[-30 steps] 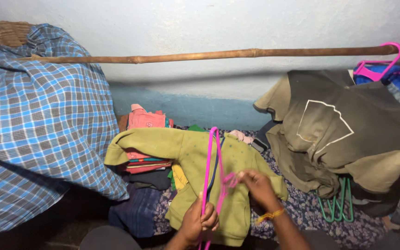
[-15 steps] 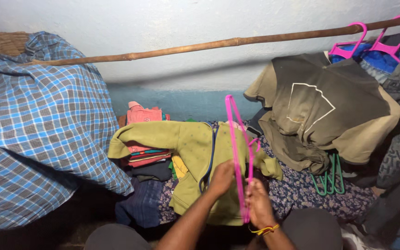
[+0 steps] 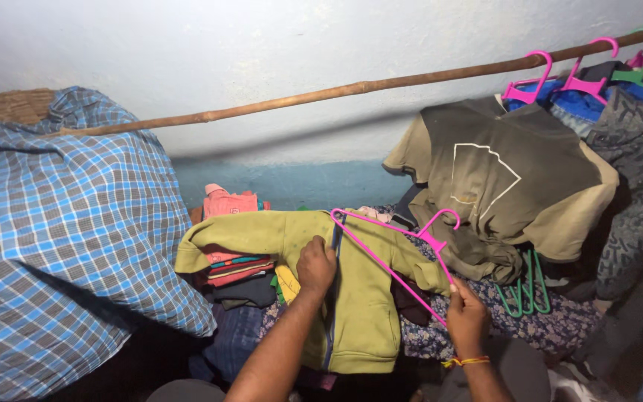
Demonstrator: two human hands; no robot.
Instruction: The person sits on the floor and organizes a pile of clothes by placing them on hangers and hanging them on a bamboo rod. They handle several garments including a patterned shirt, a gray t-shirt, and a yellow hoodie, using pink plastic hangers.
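Under a wooden rail (image 3: pixel 299 97), the left hand (image 3: pixel 315 266) grips the green jacket (image 3: pixel 351 298); the right hand (image 3: pixel 467 320) holds a pink hanger (image 3: pixel 392 253), to be threaded into the collar.

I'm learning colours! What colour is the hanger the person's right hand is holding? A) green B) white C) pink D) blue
C: the right hand grips the lower end of a pink hanger that lies slanted across the olive-green jacket, while the left hand presses on the jacket by its zip.

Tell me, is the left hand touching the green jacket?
Touching: the head view shows the left hand pressed onto the green jacket near its zipper.
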